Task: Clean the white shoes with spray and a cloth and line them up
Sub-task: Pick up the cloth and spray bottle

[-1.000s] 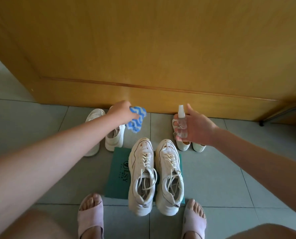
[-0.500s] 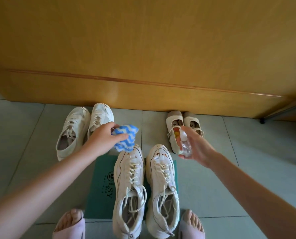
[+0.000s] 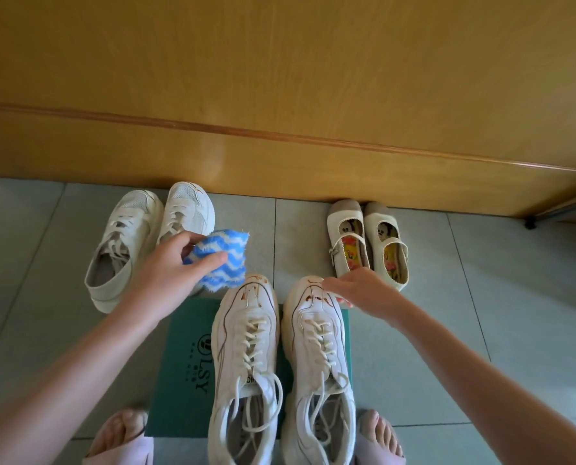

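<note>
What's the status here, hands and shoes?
Left grip pinches the cloth. Right grip low at the right sneaker toe, spray not visible. Both sneakers on the green box, toes stained. Nothing in the way.

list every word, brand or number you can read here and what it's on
"LSY": on the green box, beside a round logo.
Small print beside it: too small to read.
Dark letters on the tongue tag of the left-hand sneaker on the box: too blurred to read.
</note>
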`<state>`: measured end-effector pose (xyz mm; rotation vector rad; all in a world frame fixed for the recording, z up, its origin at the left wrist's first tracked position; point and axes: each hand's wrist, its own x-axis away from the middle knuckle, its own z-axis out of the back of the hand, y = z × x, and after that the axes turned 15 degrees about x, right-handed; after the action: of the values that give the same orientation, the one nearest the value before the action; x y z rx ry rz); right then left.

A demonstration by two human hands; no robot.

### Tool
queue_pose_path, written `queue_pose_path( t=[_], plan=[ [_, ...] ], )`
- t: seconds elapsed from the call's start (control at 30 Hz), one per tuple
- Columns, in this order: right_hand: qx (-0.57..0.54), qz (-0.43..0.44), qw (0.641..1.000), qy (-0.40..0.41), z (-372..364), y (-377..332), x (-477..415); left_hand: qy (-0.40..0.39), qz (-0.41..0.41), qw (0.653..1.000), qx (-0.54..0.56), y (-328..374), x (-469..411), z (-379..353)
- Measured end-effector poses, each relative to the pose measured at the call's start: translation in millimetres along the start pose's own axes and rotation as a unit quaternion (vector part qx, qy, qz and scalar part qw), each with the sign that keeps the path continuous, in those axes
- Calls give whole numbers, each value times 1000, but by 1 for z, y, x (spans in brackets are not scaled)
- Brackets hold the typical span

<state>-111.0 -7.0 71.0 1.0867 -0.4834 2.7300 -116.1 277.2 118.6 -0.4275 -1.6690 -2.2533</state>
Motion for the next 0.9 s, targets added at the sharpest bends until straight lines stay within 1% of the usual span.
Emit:
queue_pose_path(
  t=[0.1, 0.17, 0.23, 0.33, 0.4, 0.47, 0.53, 0.6, 0.63, 0.67, 0.7, 0.8, 0.9],
  plan=[
    [40, -2, 998, 39, 1, 1, 1, 9, -8, 1000, 0, -5, 0, 1],
    [36, 7, 998, 49, 1, 1, 2, 12, -9, 1000, 16, -6, 0, 2],
    [-1, 17, 998, 61, 0, 0, 6, 13, -8, 999, 29, -6, 0, 3],
    [-78, 38, 989, 116, 0, -6, 14, 13, -6, 1000, 28, -7, 0, 2],
    [-101, 36, 983, 151, -3, -9, 15, 13, -6, 1000, 21, -8, 0, 0],
    [-118, 28, 978, 169, -12, -12, 11, 13, -8, 1000, 23, -7, 1, -2],
    [-88, 30, 974, 207, -23, -15, 8, 12, -6, 999, 29, -7, 1, -3],
    [-21, 33, 962, 269, -28, -20, 10, 13, -1, 999, 37, -7, 1, -3],
    [-10, 30, 955, 294, -28, -21, 11, 12, -1, 999, 40, -8, 1, -3],
    [-25, 27, 951, 307, -28, -21, 13, 12, 0, 999, 45, -8, 1, -3],
    [-56, 22, 951, 304, -28, -19, 13, 12, -1, 999, 52, -9, 1, -3],
    [-157, 32, 954, 254, -26, -12, 14, 12, -3, 997, 74, -10, 2, -2],
    [-201, 59, 957, 199, -23, -7, 20, 16, 0, 996, 87, -9, 1, -1]
  ],
)
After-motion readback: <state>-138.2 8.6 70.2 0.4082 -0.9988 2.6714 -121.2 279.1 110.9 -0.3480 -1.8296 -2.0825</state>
